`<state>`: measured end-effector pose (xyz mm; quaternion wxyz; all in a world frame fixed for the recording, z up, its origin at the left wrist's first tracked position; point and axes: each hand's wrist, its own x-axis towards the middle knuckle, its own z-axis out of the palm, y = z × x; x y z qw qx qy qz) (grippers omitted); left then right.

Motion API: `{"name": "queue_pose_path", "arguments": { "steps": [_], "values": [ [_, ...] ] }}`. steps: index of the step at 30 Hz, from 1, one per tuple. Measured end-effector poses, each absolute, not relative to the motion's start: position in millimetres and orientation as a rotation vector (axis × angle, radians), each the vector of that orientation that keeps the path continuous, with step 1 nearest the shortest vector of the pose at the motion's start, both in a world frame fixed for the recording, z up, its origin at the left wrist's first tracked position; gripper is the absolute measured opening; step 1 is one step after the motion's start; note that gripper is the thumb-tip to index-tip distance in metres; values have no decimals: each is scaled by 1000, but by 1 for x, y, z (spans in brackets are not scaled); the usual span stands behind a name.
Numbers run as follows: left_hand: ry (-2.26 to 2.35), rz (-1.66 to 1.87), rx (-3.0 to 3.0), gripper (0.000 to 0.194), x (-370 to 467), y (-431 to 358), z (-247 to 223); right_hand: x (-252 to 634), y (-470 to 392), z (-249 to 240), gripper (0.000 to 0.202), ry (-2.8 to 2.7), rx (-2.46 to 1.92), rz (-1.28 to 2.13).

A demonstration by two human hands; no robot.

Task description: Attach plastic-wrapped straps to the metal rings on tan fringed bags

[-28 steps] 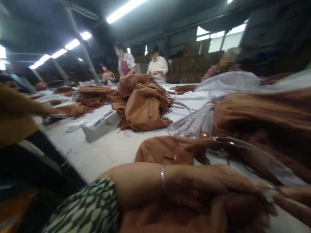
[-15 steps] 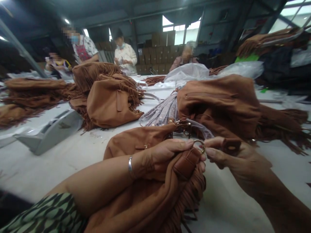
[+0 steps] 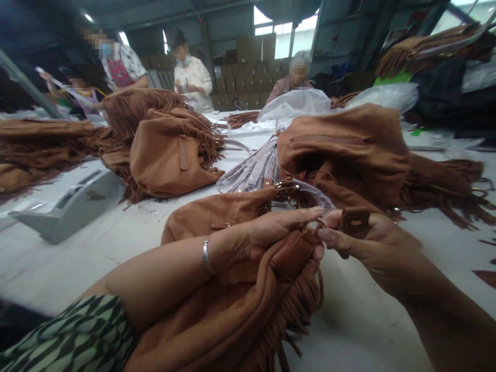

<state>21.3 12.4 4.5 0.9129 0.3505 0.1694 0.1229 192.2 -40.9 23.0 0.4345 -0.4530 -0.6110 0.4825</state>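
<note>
Head view: nearest, the left hand's (image 3: pixel 277 232) fingers clasp the leather end of a fringed brown bag (image 3: pixel 228 320); the right hand's (image 3: pixel 366 240) fingers pinch its ring (image 3: pixel 320 223) and hold a tab (image 3: pixel 355 221). Beyond, another bag (image 3: pixel 191 214) lies on the surface (image 3: pixel 116 253).

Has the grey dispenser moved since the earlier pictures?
No, the grey dispenser keeps its place left of the brown bag pile; only the view shifted.

Brown fringed suede-like bag (image 3: pixel 217 320): lay slantwise, fringe (image 3: pixel 289 305) hanging rightward.
Round metal ring (image 3: pixel 320 223): stood part-hidden at the bag's upper end.
Dark-brown leather tab (image 3: pixel 354 220): stood just right of the ring.
</note>
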Motion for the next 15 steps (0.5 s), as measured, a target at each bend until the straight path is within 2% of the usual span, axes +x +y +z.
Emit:
{"name": "queue_pose_path", "arguments": {
  "steps": [3,5,10,15],
  "values": [
    [273,205,684,29,20,12,3,194,-40,22,25,-1512,-1120,1175],
    [256,233,678,24,18,10,1,195,-40,21,26,-1511,-1095,1207],
    [213,290,629,28,14,4,-8,197,-38,15,24,-1326,-1020,1352],
    [133,318,547,29,10,6,-12,203,-34,14,25,-1148,-1059,1313]
  ]
}}
